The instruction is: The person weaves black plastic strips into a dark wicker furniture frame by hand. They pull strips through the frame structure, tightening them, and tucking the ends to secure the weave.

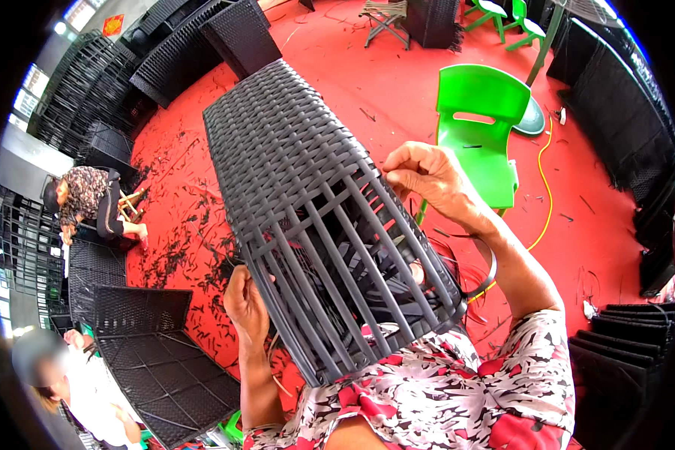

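Note:
A black furniture piece (277,142) of woven flat strips slants up in front of me. Its far part is tightly woven; nearer me, bare lengthwise bars (352,247) leave gaps, and loose strips show inside. At its right edge, where the weave ends, my right hand (431,180) is closed in a pinch on a black weaving strip, mostly hidden by the fingers. My left hand (247,311) is curled closed at the left edge, its fingertips partly hidden; what it grips cannot be made out. A loose black strip (491,266) loops beside my right wrist.
Beyond my right hand stands a green plastic chair (481,101). A yellow cable (545,202) crosses the red floor (345,56). Scraps of strip (180,262) litter the left side. Two people (90,195) work at the left among black woven panels (157,367). Stacked panels (622,337) stand right.

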Motion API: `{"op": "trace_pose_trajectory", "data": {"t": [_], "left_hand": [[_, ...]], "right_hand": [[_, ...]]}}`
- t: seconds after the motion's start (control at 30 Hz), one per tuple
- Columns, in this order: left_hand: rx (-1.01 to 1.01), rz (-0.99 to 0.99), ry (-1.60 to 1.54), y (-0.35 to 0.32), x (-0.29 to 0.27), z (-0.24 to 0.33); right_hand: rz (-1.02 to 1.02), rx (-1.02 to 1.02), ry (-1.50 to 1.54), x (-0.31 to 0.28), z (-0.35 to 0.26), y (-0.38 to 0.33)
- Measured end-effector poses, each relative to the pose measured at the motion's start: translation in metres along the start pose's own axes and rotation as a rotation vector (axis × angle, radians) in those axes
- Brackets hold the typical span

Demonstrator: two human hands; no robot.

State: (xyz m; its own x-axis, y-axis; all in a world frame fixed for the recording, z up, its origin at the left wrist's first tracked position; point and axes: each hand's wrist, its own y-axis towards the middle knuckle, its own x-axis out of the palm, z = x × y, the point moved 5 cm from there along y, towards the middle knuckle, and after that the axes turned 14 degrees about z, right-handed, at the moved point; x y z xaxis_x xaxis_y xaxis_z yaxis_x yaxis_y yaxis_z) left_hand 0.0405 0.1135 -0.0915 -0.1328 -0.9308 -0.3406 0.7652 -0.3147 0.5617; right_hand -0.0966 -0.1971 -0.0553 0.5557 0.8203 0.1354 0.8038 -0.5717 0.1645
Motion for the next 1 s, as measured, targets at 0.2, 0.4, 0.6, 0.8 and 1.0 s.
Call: {"op": "trace_pose_trajectory", "data": {"t": [0.2, 0.4, 0.6, 0.8, 1.0], "left_hand": [[0.019, 0.081, 0.029, 0.000, -0.007, -0.014], [0.393, 0.196, 0.347, 0.010, -0.002, 0.006], [0.505, 0.247, 0.386, 0.018, 0.010, 0.015], [0.540, 0.171, 0.481, 0.010, 0.004, 0.003], [0.429, 0.168, 0.457, 0.010, -0.003, 0.010]], "right_hand": [[0.057, -0.118, -0.061, 0.002, 0.003, 0.006], [0.164, -0.322, -0.221, 0.003, 0.005, 0.011], [0.215, -0.452, -0.348, 0.006, 0.000, 0.011], [0.130, -0.630, -0.503, 0.016, -0.043, 0.009], [-0.238, -0.850, -0.685, 0.071, -0.066, 0.013]]}}
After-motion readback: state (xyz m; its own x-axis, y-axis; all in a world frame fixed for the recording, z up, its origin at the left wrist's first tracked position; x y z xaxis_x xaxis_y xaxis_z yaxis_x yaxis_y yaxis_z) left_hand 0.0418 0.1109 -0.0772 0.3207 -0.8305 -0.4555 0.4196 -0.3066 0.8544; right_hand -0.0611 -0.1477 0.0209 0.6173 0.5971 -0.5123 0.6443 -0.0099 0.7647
